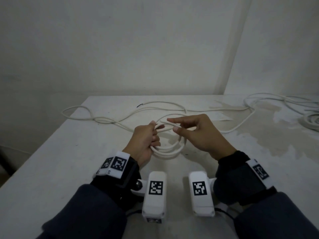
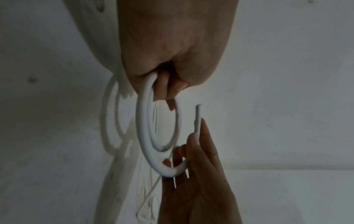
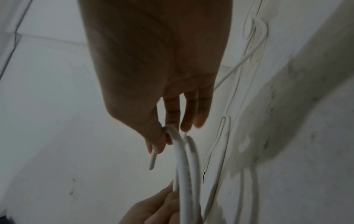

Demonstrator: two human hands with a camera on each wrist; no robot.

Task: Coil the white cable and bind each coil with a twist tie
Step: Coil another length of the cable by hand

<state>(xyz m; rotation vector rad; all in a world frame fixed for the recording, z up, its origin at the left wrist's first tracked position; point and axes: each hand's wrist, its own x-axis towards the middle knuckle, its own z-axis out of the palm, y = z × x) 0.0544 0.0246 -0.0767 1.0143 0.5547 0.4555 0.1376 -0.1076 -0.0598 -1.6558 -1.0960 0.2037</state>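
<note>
A small coil of white cable hangs just above the white table. My left hand grips the coil's left side, fingers curled round the loops. My right hand pinches the cable near its free end between thumb and forefinger at the coil's top; the other fingers are spread. The short end sticks out past the fingertips. No twist tie shows in any view.
Loose white cable snakes across the back of the table, one end with a dark tip. Another bundle of cable lies at the far right edge. Walls close the table in behind and on the right.
</note>
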